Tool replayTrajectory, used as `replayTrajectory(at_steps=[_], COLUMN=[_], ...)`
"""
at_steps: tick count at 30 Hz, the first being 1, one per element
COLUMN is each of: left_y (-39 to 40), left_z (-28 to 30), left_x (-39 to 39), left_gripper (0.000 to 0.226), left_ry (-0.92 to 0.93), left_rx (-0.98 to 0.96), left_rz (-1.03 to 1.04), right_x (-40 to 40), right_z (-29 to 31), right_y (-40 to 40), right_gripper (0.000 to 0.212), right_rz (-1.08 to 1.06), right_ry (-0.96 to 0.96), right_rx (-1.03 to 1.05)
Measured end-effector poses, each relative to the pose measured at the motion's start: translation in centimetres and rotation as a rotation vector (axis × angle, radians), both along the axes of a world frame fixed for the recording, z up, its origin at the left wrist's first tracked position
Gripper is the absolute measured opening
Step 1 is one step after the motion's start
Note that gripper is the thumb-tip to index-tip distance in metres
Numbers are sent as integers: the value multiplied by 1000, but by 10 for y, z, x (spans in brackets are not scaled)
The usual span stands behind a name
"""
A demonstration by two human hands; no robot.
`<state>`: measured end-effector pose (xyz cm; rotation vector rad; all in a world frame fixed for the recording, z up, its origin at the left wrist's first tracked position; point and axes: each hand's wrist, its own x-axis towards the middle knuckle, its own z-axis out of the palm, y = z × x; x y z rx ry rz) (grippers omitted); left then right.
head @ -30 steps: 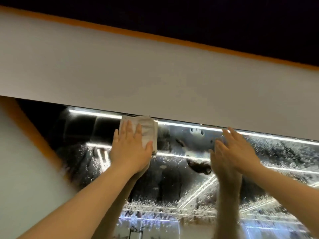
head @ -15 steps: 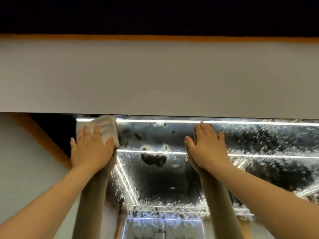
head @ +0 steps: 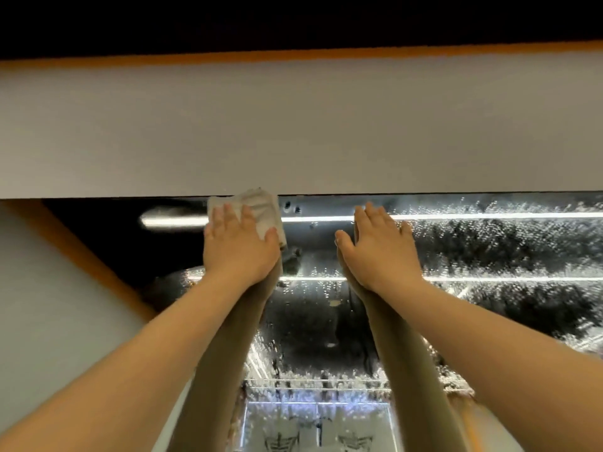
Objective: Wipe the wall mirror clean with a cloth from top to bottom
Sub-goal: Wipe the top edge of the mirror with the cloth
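Cloth (head: 257, 210) lies flat on the mirror (head: 489, 249) at its top edge, pressed by the left hand (head: 239, 247) with straight fingers; the right hand (head: 380, 252) rests on the wet glass beside it, fingers straight too

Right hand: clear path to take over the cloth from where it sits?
Probably yes. The right hand lies flat and bare on the mirror, beside the cloth under the left hand; nothing lies between them.
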<state>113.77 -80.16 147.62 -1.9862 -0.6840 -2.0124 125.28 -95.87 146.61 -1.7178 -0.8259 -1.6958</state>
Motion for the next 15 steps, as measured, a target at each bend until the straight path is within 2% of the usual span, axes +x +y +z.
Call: replayTrajectory(at_steps=[6,12,15], left_y=[30,75,73], left_z=[-1,11,12], left_x=[-24,-59,-58], left_gripper=[64,64,65], left_ry=[176,53,4], left_rx=[150,-70,-164], left_rz=[49,59,37], right_x=[1,-2,-2], right_z=[1,-2,-2], right_y=[0,-1,0], right_gripper=[64,63,64], right_rz=[-16,-12,-12], right_ry=[0,11,9], right_rx=[5,1,-1])
